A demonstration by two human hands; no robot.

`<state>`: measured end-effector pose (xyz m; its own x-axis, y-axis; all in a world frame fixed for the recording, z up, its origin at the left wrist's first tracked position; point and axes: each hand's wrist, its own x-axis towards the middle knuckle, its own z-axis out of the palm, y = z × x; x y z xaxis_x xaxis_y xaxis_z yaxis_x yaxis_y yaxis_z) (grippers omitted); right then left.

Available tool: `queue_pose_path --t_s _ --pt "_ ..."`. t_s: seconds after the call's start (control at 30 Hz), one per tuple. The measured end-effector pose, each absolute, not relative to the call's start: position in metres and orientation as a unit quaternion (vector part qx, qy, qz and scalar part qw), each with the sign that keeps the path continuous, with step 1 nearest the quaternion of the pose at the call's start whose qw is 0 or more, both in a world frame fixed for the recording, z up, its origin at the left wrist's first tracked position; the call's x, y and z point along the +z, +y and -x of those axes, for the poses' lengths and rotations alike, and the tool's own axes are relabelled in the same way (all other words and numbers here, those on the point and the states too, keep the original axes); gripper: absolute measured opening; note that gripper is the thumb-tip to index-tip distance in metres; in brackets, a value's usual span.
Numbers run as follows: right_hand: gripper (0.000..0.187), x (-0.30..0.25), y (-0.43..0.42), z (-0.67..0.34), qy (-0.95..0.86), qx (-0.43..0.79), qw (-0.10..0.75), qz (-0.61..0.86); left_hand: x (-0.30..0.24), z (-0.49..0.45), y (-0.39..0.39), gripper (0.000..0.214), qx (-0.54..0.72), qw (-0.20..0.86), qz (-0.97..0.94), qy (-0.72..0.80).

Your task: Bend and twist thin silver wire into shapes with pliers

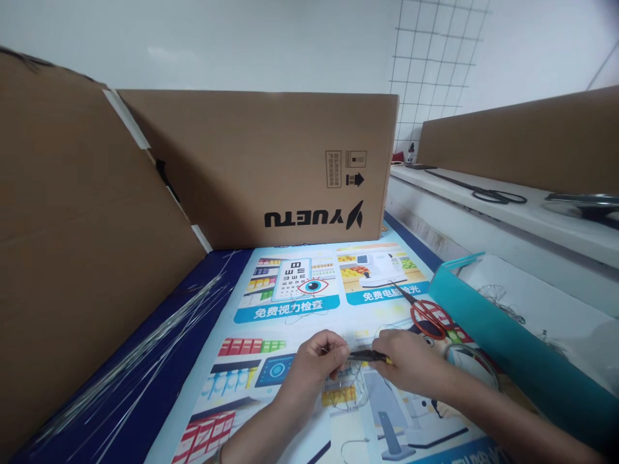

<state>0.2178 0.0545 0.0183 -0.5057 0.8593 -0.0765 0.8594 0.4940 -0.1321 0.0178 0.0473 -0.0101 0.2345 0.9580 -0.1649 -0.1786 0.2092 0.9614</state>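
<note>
My right hand [406,361] is closed around a pair of pliers [368,356] with dark jaws and a bit of yellow at the handle. Their tips point left and meet the fingers of my left hand [325,356]. Thumb and forefinger of that hand are pinched on a thin wire piece [349,394], a loose cage of bent wire that hangs just below the jaws. Exactly where the jaws grip the wire is hidden by my fingertips. Right of my right hand lie red-handled scissors [432,318] and a clear round dish [471,362], partly covered by my forearm.
Long straight wires [145,354] lie along the left side of the printed table cover [290,328]. Cardboard panels [251,167] stand at the back and left. A teal-and-white box [512,341] with small wire pieces is at right, below a ledge holding black scissors [498,194].
</note>
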Motion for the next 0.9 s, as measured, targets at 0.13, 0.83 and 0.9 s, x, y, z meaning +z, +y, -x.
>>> queue_pose_path --t_s 0.13,0.83,0.9 --pt "0.023 0.0181 0.0544 -0.2166 0.863 -0.071 0.007 -0.501 -0.0110 -0.0178 0.0479 0.016 0.440 0.645 -0.451 0.432" --pt "0.030 0.0164 0.0540 -0.2144 0.842 -0.095 0.018 -0.531 -0.0126 -0.0166 0.0492 0.016 0.431 0.661 -0.453 0.415" --pt "0.030 0.0158 0.0539 -0.2146 0.837 -0.099 0.020 -0.538 -0.0125 -0.0158 0.0502 0.015 0.434 0.668 -0.447 0.407"
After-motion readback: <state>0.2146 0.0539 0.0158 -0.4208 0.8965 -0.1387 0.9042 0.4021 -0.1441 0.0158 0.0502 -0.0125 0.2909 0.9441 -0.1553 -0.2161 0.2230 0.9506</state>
